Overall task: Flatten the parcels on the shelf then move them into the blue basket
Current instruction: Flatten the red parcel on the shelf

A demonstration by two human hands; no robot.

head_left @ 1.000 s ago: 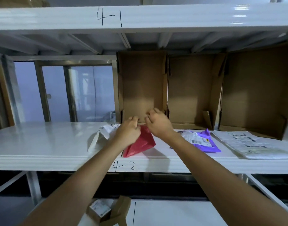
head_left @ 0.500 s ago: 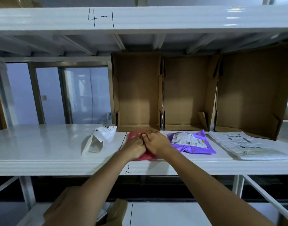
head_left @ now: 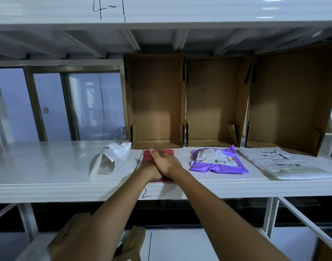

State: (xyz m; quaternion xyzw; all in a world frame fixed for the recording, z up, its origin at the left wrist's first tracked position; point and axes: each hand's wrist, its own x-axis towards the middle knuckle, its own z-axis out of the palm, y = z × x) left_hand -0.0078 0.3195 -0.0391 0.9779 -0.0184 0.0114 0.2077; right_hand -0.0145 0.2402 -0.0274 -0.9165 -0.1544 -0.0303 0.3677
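Hands pressing the red parcel flat

Hands are stacked on the red parcel (head_left: 166, 154), which lies on the white shelf (head_left: 48, 166) near its front edge, just in front of the leftmost cardboard box (head_left: 157, 102). The right hand (head_left: 166, 162) lies on top with fingers straight, pointing to the far side; the left hand (head_left: 152, 171) is mostly hidden beneath it, so how its fingers lie cannot be told.

This looks like the flattening step, done on the first of four parcels. To the left sits a white parcel (head_left: 109, 160) standing puffed and open-ended; to the right a crumpled purple parcel (head_left: 217, 161), then a large grey parcel (head_left: 287, 163) lying fairly flat already.

The blue basket is not in view (possibly lower or behind). Next, the red parcel wants lifting by an edge, or the pressing should shift to a neighbour.
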